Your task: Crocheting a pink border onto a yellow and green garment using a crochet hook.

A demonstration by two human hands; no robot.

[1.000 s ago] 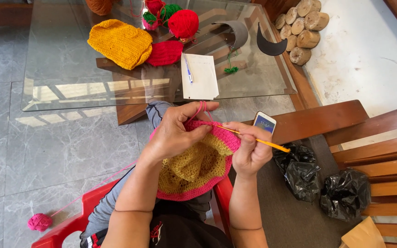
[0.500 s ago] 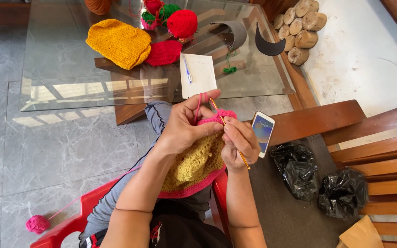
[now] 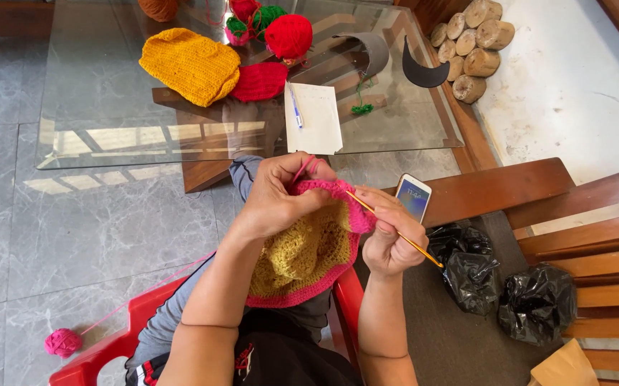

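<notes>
My left hand [image 3: 277, 196] grips the top edge of a crocheted piece [image 3: 309, 254], mustard yellow with a pink border, lying on my lap. Pink yarn loops over its fingers. My right hand [image 3: 388, 236] holds a yellow crochet hook [image 3: 395, 232], whose tip points into the pink edge beside the left fingers. The pink strand trails down left to a pink yarn ball [image 3: 62, 342] on the tiled floor.
A glass table [image 3: 95, 121] ahead carries a yellow crocheted piece [image 3: 191, 64], red piece [image 3: 259, 80], yarn balls [image 3: 288, 34], paper with a pen [image 3: 313, 118]. A phone [image 3: 414, 196] rests on a wooden bench arm. Black bags [image 3: 502, 286] lie right. I sit on a red chair [image 3: 109, 350].
My right hand has swung out to the right, so the hook now slants from the pink edge toward the lower right. The left hand keeps its hold on the piece.
</notes>
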